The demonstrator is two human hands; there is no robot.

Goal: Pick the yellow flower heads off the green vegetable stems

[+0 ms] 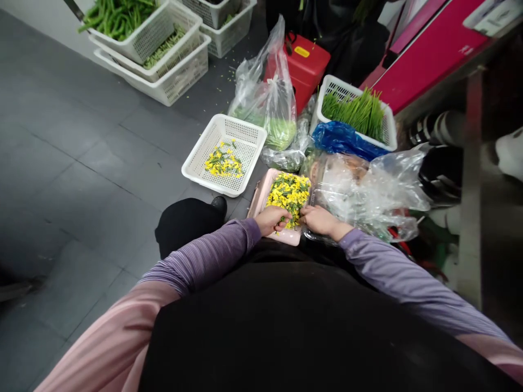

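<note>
A pink tray (291, 237) full of yellow flowers with green stems (288, 195) lies just in front of my body. Over its near left part, my left hand (273, 219) is closed, with a small bit of green showing at its fingertips. At the tray's right edge, my right hand (321, 220) has its fingers bent together against the flowers; whatever they pinch is too small to make out. Up and to the left stands a white perforated basket (249, 142) with a loose pile of yellow flowers (223, 163) on its bottom.
Clear plastic bags (351, 188) crowd the right side. Behind stand a knotted bag of greens (280, 122), a red box (304, 68) and a basket of green stalks (355, 113). Stacked white baskets (180, 81) with green peppers (118, 19) are at the upper left.
</note>
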